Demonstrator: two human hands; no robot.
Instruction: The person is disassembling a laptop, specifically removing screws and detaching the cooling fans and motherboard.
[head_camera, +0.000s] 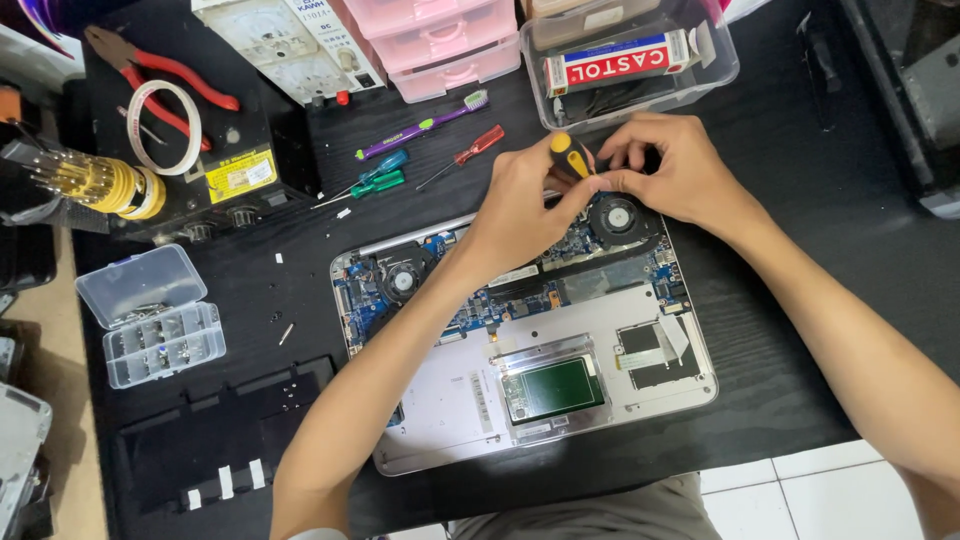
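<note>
An opened silver laptop (640, 390) lies bottom-up on the black desk, its blue circuit board and two black fans exposed. My left hand (520, 205) grips a yellow-and-black screwdriver (567, 154) above the laptop's far edge, near the right fan (615, 217). My right hand (672, 168) is close beside it, fingers pinched at the screwdriver's tip area just behind that fan. What the fingertips hold is hidden. The left fan (402, 280) sits uncovered.
Several screwdrivers (375, 183) and a purple toothbrush (425, 125) lie behind the laptop. A clear screw organiser (150, 315) is at left, a black laptop cover (215, 440) at front left. A clear plastic bin (625, 60), pink drawers (440, 40), red pliers (160, 75), a tape roll (165, 128).
</note>
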